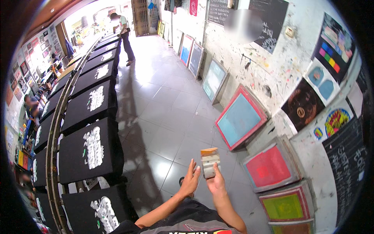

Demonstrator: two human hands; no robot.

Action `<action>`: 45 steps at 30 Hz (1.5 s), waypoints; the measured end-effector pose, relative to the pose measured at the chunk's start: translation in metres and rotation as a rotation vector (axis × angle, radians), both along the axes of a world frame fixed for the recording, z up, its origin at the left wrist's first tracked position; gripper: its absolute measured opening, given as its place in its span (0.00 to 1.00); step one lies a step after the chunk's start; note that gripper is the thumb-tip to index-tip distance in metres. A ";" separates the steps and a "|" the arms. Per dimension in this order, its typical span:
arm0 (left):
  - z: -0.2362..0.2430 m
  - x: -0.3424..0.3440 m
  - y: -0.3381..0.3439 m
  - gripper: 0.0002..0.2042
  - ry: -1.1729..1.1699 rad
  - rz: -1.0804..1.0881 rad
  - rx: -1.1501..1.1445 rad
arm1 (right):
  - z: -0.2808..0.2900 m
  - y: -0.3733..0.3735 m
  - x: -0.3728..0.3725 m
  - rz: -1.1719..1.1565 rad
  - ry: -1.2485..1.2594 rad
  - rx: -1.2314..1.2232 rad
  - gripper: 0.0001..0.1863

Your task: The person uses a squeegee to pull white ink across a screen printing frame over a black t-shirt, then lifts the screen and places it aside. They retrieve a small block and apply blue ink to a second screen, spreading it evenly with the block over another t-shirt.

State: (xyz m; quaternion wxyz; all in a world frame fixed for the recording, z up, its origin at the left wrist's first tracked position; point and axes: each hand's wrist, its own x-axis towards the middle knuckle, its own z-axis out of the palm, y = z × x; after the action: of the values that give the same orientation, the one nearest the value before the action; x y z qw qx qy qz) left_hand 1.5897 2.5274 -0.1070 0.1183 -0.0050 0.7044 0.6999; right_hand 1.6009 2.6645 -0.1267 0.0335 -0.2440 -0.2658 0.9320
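Note:
My right hand (pixel 216 183) grips a small squeegee-like tool (pixel 210 160) with a pale, worn body and an orange strip along its top. My left hand (pixel 189 180) is raised just left of it, holding nothing, with its fingers extended. To my left, black shirts (pixel 74 152) bearing white prints lie spread on a long row of flat boards beside a metal rail (pixel 53 144).
A person (pixel 125 39) stands by the row's far end; other people (pixel 31 103) are at the far left. Framed screens (pixel 237 117) in red, grey, green and other colours lean along the right wall below posters. Grey tiled floor (pixel 163 105) forms the aisle.

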 end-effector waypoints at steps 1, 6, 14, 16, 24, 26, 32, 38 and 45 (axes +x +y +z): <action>0.012 -0.029 -0.004 0.36 -0.077 -0.056 -0.009 | -0.018 0.024 -0.027 -0.022 -0.028 0.032 0.25; -0.029 -0.172 -0.018 0.40 -0.173 -0.003 -0.067 | -0.052 0.132 -0.129 -0.123 -0.174 -0.050 0.23; -0.069 -0.350 -0.040 0.43 -0.343 0.105 -0.211 | -0.147 0.223 -0.221 -0.411 -0.452 -0.152 0.25; -0.092 -0.398 -0.040 0.43 -0.398 0.112 -0.261 | -0.154 0.229 -0.258 -0.458 -0.548 -0.183 0.26; -0.070 -0.602 -0.002 0.41 -0.479 0.154 -0.176 | -0.131 0.275 -0.553 -0.160 -0.462 -0.044 0.24; -0.076 -0.647 -0.006 0.43 -0.409 0.114 -0.161 | -0.119 0.284 -0.638 -0.041 -0.334 0.046 0.24; -0.084 -0.730 -0.026 0.37 -0.559 0.458 -0.002 | -0.047 0.259 -0.890 0.235 -0.126 0.140 0.23; -0.123 -0.812 -0.046 0.34 -0.698 0.644 0.092 | -0.063 0.211 -1.049 0.327 -0.097 0.123 0.25; -0.124 -1.028 -0.093 0.32 -0.572 0.643 0.125 | -0.066 0.172 -1.182 0.316 -0.351 0.070 0.26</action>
State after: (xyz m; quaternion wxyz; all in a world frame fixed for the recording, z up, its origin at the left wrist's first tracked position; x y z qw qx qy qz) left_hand 0.5618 2.4349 -0.2308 0.0850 -0.4108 0.5620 0.7129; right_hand 0.4190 2.8369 -0.1926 -0.1508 -0.3562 -0.3346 0.8593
